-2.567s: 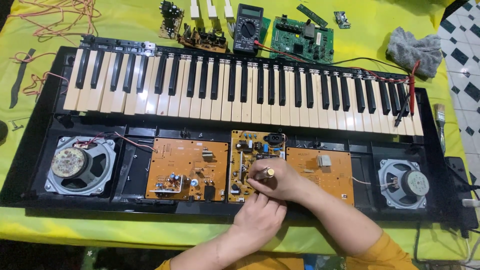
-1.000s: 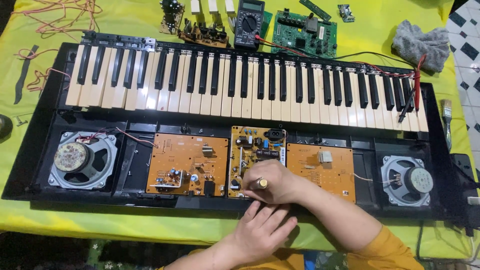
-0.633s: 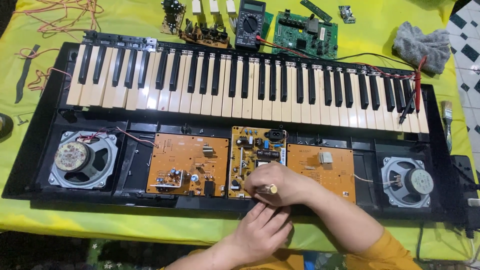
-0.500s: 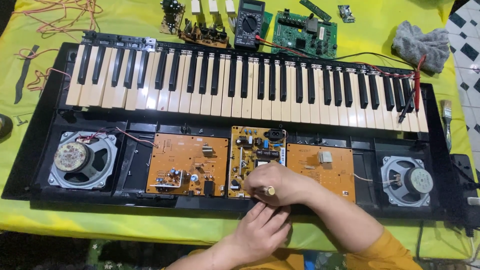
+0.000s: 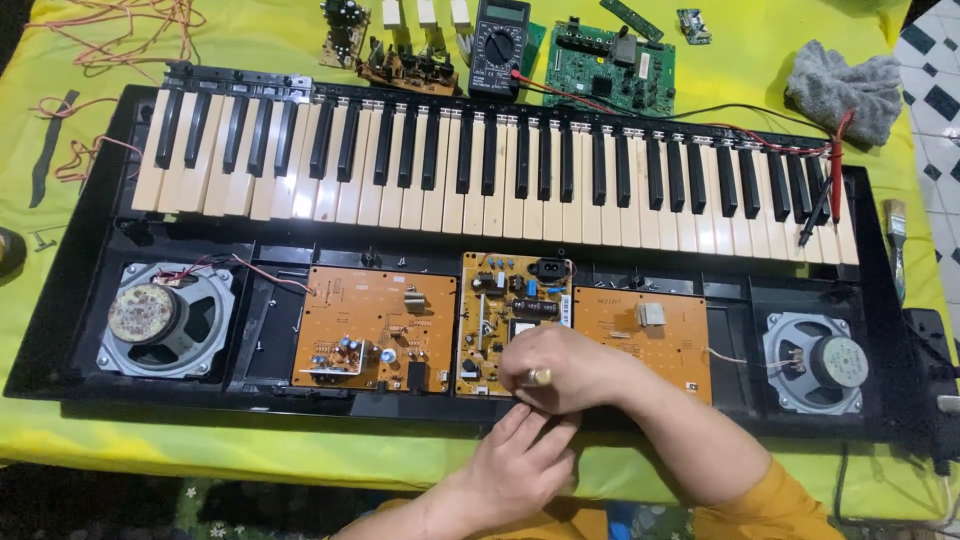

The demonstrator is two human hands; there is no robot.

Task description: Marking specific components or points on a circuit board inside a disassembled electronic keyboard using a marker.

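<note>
Working at the middle circuit board [image 5: 512,322] of the opened keyboard [image 5: 480,180], the right hand [image 5: 560,368] pinches something small at its near edge; the left hand [image 5: 520,470], fingers loosely extended, touches just below. Boards and speakers remain uncovered, so reassembly looks unfinished.

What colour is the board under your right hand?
Yellowish tan, the middle circuit board; head view shows it.

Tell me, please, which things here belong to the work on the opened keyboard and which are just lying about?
In hand:
right hand on the middle circuit board
left hand just below it
opened keyboard

Lying about:
multimeter
green circuit board
grey cloth
paintbrush
loose orange wires
</note>
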